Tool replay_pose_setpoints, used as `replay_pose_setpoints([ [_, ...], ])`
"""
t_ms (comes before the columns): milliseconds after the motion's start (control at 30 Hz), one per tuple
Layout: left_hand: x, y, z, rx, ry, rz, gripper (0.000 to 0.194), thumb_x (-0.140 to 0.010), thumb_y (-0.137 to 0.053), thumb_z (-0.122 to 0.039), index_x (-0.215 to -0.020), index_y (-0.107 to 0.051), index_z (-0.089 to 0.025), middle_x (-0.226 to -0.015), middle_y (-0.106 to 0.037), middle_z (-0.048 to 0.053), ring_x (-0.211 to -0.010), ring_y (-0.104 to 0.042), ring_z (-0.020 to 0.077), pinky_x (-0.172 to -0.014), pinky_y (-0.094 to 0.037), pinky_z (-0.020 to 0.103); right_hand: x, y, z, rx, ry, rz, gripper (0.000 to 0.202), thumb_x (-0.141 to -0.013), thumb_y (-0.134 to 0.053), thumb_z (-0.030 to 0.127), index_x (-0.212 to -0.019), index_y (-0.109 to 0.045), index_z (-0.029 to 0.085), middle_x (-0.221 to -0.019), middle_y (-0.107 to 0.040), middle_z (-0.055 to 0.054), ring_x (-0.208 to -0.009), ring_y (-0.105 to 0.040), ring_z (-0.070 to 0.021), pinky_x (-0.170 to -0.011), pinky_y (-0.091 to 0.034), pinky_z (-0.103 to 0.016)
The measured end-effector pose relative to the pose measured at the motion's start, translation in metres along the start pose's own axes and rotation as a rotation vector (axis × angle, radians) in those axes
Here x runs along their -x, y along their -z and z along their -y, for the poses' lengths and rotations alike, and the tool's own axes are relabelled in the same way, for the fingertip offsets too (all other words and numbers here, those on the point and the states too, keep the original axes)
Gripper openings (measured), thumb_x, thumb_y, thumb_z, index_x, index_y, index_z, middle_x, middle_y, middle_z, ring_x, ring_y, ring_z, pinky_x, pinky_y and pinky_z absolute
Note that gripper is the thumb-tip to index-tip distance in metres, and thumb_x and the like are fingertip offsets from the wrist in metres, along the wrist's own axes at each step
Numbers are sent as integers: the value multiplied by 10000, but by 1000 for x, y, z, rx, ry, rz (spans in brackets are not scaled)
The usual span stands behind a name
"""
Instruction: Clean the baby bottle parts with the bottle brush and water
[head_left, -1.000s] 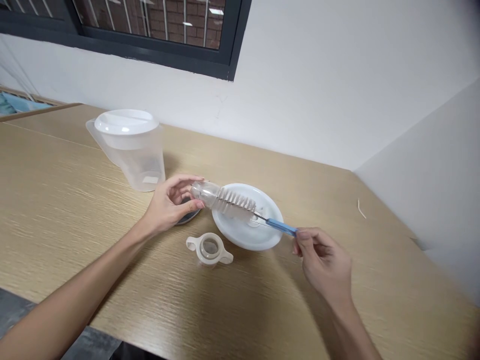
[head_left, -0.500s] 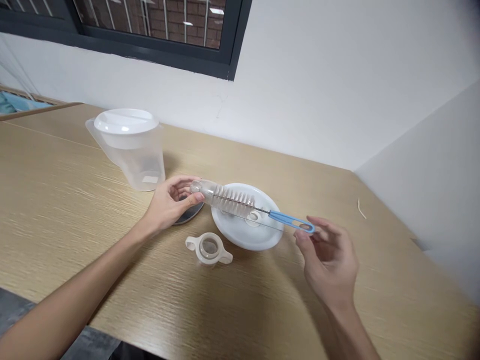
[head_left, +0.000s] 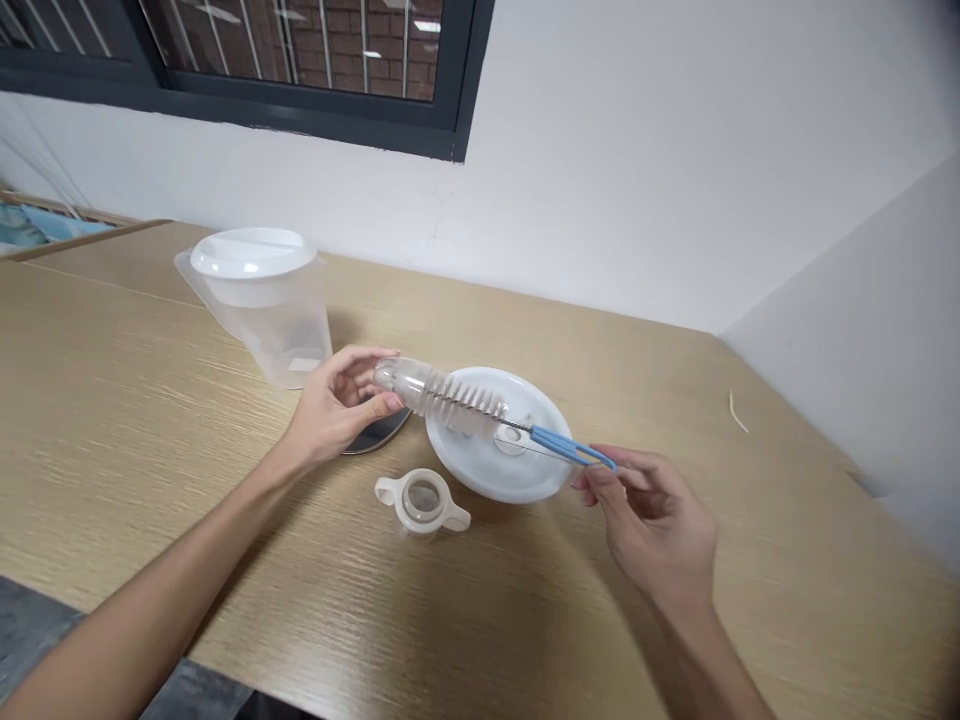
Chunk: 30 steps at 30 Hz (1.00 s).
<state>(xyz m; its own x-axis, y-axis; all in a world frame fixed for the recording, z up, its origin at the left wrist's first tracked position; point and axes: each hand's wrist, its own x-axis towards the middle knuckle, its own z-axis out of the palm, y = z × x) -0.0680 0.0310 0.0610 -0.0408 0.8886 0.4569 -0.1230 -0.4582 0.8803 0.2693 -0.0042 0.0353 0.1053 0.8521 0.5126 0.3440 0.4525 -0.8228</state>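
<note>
A bottle brush (head_left: 471, 398) with white bristles, a twisted wire stem and a blue loop handle is held slantwise above a white bowl. My left hand (head_left: 337, 405) pinches its left end, where clear plastic (head_left: 411, 382) surrounds the tip; I cannot tell whether this is a bag or a cover. At the other end, my right hand (head_left: 656, 515) has its thumb and fingers closed on the handle. Behind the brush, the white bowl (head_left: 551, 475) rests on the table with a small white ring-shaped piece (head_left: 511, 440) in it. A two-handled cream ring (head_left: 422, 502) stands in front.
Back left stands a translucent pitcher (head_left: 262, 310) with a white lid. A dark round disc (head_left: 379, 435) lies partly under my left hand. To the right is a thin pale strip (head_left: 737, 412). A white wall (head_left: 600, 180) and window (head_left: 300, 60) bound the wooden table (head_left: 150, 420).
My right hand has shifted slightly left and its fingers have closed further round the blue handle. The handle has turned and dips lower. My left hand keeps its hold.
</note>
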Motion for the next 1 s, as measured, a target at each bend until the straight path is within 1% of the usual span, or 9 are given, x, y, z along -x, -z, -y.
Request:
replay_pose_setpoints([
  [167,1,0,-2,3,7,40,477,-656,-966,-169,-1083,-759,-217,-1138,-791,81,-933,-734,180,-774,-596,271,2,4,0,88,-63,28,373,-956,-683,526,-774,-690,200,-525,-608,8,-450,-533,-106,-430,-434,-217],
  [300,1,-1,-3,11,-3,41,471,-665,-957,-150,-1088,-761,-221,-1129,-793,73,-909,-728,164,-745,-581,251,2,5,-2,144,-39,29,425,-978,-642,530,-716,-685,198,-547,-608,-2,-470,-538,-106,-433,-428,-215],
  [367,1,0,-2,-19,15,22,454,-675,-957,-176,-1085,-766,-217,-1125,-792,74,-882,-723,160,-725,-575,252,1,3,-1,162,-18,-9,394,-976,-643,520,-765,-723,198,-594,-630,-13,-515,-576,-121,-464,-462,-226],
  [467,2,1,2,-62,54,-15,452,-671,-968,-228,-1077,-771,-210,-1053,-799,64,-843,-719,157,-721,-572,258,0,-2,2,150,-9,-73,296,-931,-715,478,-1038,-769,207,-734,-699,-26,-603,-642,-144,-526,-522,-250],
  [533,2,2,4,-81,77,-32,453,-676,-969,-254,-1080,-770,-208,-977,-798,52,-813,-716,153,-727,-572,262,-1,-4,3,95,-3,-104,385,-882,-781,432,-1197,-721,221,-844,-737,-37,-662,-680,-154,-567,-557,-264],
  [567,2,2,4,-91,85,-40,450,-683,-967,-265,-1082,-769,-206,-951,-795,49,-805,-716,154,-729,-574,265,-1,-5,3,65,1,-114,406,-865,-800,413,-1211,-703,225,-882,-748,-43,-688,-696,-159,-586,-572,-271],
  [733,1,1,2,-62,64,-32,444,-675,-969,-264,-1067,-770,-198,-997,-793,63,-797,-717,155,-707,-580,267,-3,-4,0,13,-15,-112,304,-871,-800,416,-1082,-712,215,-862,-775,-52,-711,-751,-179,-655,-632,-305],
  [900,1,-1,-1,-15,18,0,441,-656,-971,-198,-1053,-777,-210,-1079,-785,60,-796,-712,141,-700,-574,257,-3,2,-1,14,-58,-60,328,-886,-784,483,-1048,-726,204,-703,-746,-24,-575,-711,-159,-561,-609,-269],
  [1000,2,-1,0,3,16,32,464,-658,-964,-158,-1080,-783,-226,-1125,-788,67,-847,-721,154,-721,-575,264,-3,5,1,36,-60,-56,340,-902,-757,522,-983,-736,193,-612,-696,-7,-492,-645,-143,-475,-547,-251],
])
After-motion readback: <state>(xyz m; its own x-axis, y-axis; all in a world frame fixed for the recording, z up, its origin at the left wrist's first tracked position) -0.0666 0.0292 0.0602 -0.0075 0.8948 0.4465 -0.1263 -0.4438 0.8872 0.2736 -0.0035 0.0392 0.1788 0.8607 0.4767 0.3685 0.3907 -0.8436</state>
